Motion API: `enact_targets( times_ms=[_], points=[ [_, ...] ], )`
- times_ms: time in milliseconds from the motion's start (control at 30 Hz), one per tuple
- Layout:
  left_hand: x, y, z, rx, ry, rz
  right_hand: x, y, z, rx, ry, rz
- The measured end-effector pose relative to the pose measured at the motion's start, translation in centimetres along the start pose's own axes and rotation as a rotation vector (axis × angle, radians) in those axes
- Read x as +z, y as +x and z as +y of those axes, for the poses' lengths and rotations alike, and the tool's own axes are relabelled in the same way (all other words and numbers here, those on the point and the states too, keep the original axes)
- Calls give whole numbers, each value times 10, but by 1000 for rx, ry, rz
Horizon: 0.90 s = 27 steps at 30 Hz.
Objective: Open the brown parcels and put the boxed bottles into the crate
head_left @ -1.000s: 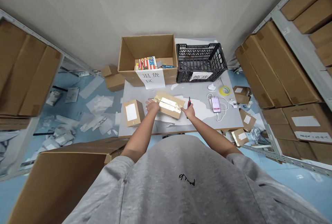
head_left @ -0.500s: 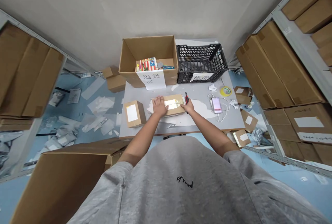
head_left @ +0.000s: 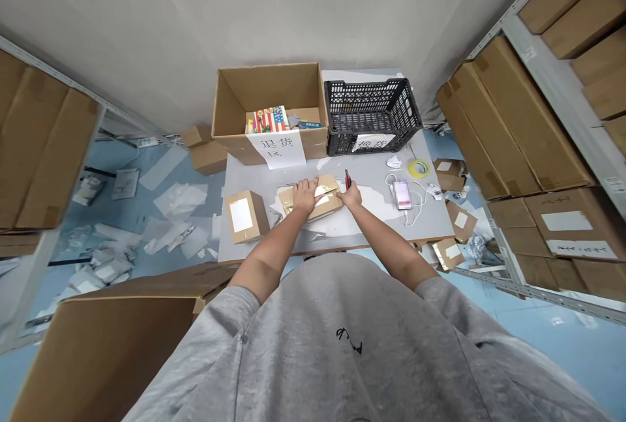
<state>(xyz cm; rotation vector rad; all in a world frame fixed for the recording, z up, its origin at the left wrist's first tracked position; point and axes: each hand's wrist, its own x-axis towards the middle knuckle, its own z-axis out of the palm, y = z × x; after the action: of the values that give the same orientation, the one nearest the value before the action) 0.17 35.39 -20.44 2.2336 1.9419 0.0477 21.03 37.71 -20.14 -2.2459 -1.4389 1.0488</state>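
Left hand (head_left: 306, 195) open, flat on taped cardboard parcel (head_left: 325, 195); right hand (head_left: 349, 195) closed on red utility knife (head_left: 347, 180), tip hard to make out.

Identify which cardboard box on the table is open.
The large carton at the far edge, printed items inside; the small white-labelled box is closed.

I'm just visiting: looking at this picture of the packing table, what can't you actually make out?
Head view only:
- The taped parcel: the left hand and right hand cover parts of its top, and its underside is hidden.
- The red-handled knife: the right hand hides its lower end, so any grip is unclear.
- The phone: its screen is blurred.
- The cardboard carton: its walls hide part of the contents.
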Motion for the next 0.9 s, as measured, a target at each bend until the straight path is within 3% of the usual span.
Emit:
enact_targets(
  times_ms=[167,333,433,633,900],
  points=[
    [3,3,7,20,7,-3,-10,-24,-3,-70,65,102],
    [6,13,20,194,-27,3,-10,-48,2,69,403,-128],
    [3,21,25,202,-37,-10,-3,-53,0,112,508,-215],
    [-6,33,24,190,-28,-83,7,-53,-7,171,461,-220],
    [-13,49,18,232,-21,-189,9,-52,-11,128,399,-185]
  ],
)
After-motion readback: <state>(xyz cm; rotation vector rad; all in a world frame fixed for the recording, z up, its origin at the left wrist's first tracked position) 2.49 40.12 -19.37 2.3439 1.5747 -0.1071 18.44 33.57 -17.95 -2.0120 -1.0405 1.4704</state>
